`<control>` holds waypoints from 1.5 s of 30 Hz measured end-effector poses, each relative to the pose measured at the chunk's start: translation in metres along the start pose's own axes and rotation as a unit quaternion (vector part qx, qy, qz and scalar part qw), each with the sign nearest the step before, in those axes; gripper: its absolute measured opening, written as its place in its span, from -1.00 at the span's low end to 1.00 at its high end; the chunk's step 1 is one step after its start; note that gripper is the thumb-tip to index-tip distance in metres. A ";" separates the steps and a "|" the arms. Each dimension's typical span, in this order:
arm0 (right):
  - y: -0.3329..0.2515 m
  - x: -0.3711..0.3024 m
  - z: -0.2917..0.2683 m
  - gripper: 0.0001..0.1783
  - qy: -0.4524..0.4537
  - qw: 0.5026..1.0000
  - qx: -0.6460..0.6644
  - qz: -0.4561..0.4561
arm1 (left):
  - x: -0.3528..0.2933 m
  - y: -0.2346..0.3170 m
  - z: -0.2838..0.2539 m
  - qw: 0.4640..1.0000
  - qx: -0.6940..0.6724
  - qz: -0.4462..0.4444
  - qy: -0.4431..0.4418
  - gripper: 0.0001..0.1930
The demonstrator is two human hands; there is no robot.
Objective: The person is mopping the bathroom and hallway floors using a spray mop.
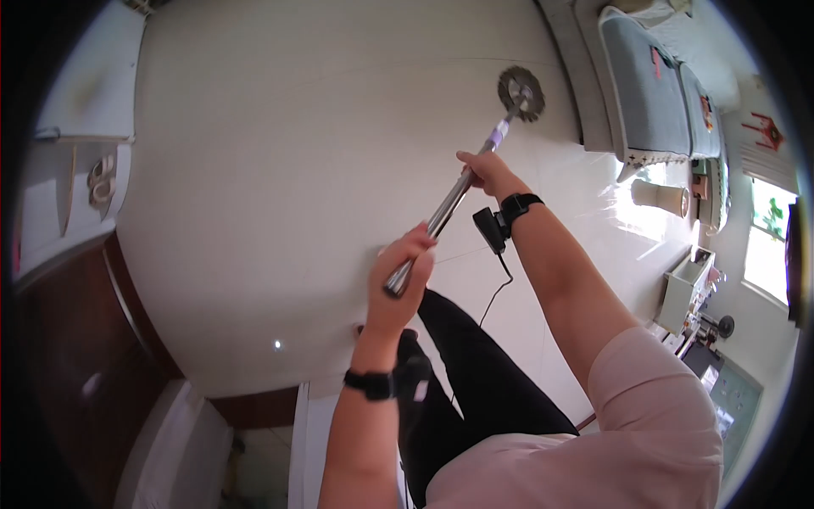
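Observation:
A mop with a shiny metal pole slants up and to the right in front of me. Its round, dark fringed head has a pale centre and is at the far end, over the floor. A purple collar sits on the pole just below the head. My left hand is closed around the pole near its butt end, which sticks out past the palm. Farther up, my right hand wraps round the pole below the purple collar. Whether the head touches the floor I cannot tell.
Pale tiled floor spreads around me. A sofa with a blue-grey cover stands at the far right, near a stool. At left are a dark wooden door and slippers on a shelf. A cable hangs from my right wrist device.

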State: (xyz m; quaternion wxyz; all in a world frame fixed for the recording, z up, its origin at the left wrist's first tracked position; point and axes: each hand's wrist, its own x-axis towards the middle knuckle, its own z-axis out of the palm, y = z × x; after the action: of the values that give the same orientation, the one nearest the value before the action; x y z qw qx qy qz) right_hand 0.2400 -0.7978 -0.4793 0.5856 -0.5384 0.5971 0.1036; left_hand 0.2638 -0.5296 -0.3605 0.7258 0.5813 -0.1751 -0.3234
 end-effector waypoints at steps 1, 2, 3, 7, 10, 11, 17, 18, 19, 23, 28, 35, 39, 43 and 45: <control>0.019 -0.015 0.016 -0.69 -0.011 0.999 0.028 0.017 | -0.027 0.020 -0.026 1.000 0.010 0.007 -0.015 -0.86; 0.028 -0.040 0.050 -0.69 -0.075 0.996 0.013 0.047 | -0.061 0.053 -0.057 0.998 0.015 -0.040 0.047 -0.83; 0.046 -0.057 0.071 -0.68 -0.111 0.991 -0.004 0.078 | -0.087 0.068 -0.084 0.993 0.067 -0.079 0.065 -0.78; 0.049 -0.245 0.199 -0.56 -0.359 0.922 -0.082 0.120 | -0.247 0.182 -0.165 0.949 0.187 -0.019 0.252 -0.79; 0.061 -0.356 0.272 -0.50 -0.493 0.852 -0.044 0.170 | -0.323 0.277 -0.168 0.884 0.233 0.097 0.394 -0.68; 0.049 -0.388 0.286 -0.46 -0.513 0.826 -0.076 0.219 | -0.334 0.301 -0.156 0.837 0.220 0.116 0.487 -0.67; 0.077 -0.378 0.347 -0.43 -0.760 0.639 -0.062 0.103 | -0.350 0.284 -0.163 0.705 0.415 0.086 0.569 -0.66; 0.072 -0.350 0.344 -0.49 -0.753 0.645 -0.092 0.089 | -0.339 0.267 -0.167 0.729 0.347 0.110 0.580 -0.66; 0.079 -0.305 0.344 -0.58 -0.709 0.682 -0.119 0.133 | -0.319 0.248 -0.171 0.749 0.294 0.130 0.580 -0.66; 0.132 -0.042 0.307 -0.68 -0.400 0.894 -0.189 0.068 | -0.254 0.173 -0.195 0.779 0.168 0.160 0.582 -0.66; 0.104 0.189 0.238 -0.68 -0.102 0.919 -0.358 -0.126 | -0.210 0.092 -0.217 0.771 0.129 0.141 0.608 -0.66; 0.080 0.332 0.248 -0.76 0.045 0.797 -0.528 -0.290 | -0.160 0.023 -0.232 0.762 0.125 0.117 0.625 -0.66; 0.098 0.363 0.247 -0.71 0.061 0.833 -0.490 -0.250 | -0.146 0.005 -0.237 0.760 0.127 0.108 0.628 -0.66; 0.096 0.367 0.244 -0.66 0.018 0.878 -0.434 -0.204 | -0.143 0.007 -0.240 0.757 0.130 0.104 0.632 -0.66; 0.094 0.364 0.245 -0.62 0.007 0.867 -0.443 -0.228 | -0.141 0.010 -0.242 0.756 0.130 0.105 0.633 -0.66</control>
State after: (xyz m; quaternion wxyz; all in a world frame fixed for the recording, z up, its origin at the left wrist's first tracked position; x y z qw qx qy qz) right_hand 0.4090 -0.7656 -0.8939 0.2884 -0.8630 0.3532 0.2174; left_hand 0.3159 -0.2572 -0.3975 0.6177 0.7202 0.2239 0.2227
